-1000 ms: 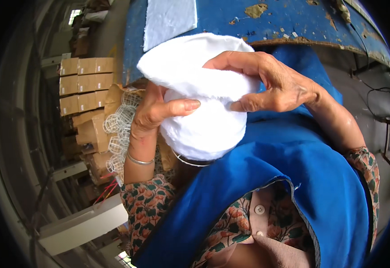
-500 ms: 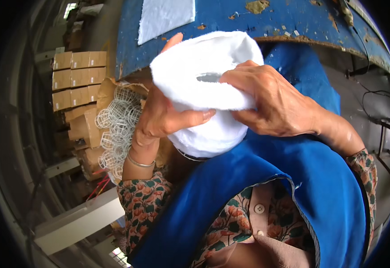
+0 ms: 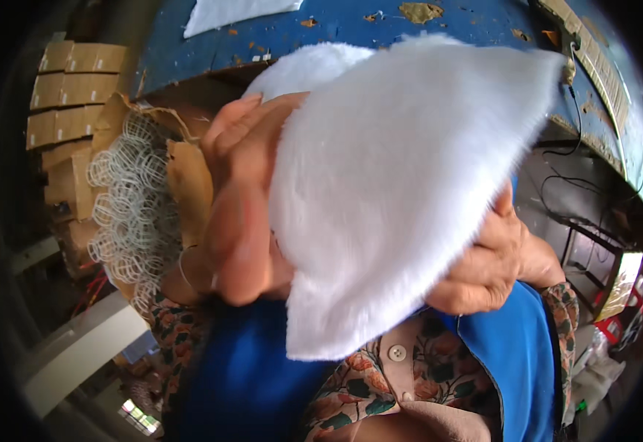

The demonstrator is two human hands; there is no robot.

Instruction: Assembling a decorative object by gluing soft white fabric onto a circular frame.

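A white fluffy fabric piece (image 3: 402, 191) fills the middle of the view, lifted close to the camera. My left hand (image 3: 240, 214) grips its left side, fingers pointing up along the edge. My right hand (image 3: 494, 261) holds its lower right edge, mostly hidden behind the fabric. Below it lie my blue apron (image 3: 248, 376) and a flowered garment with a button.
A blue worktable with chipped paint (image 3: 351, 26) runs across the top, a white fabric piece (image 3: 233, 11) lying on it. A torn cardboard box holding white wire coils (image 3: 126, 214) sits at the left, stacked cardboard boxes (image 3: 64, 88) behind it. Cables and shelves stand at the right.
Both hands have raised the white fabric toward the camera and spread it flatter; it now covers much more of the view and hides most of my right hand.
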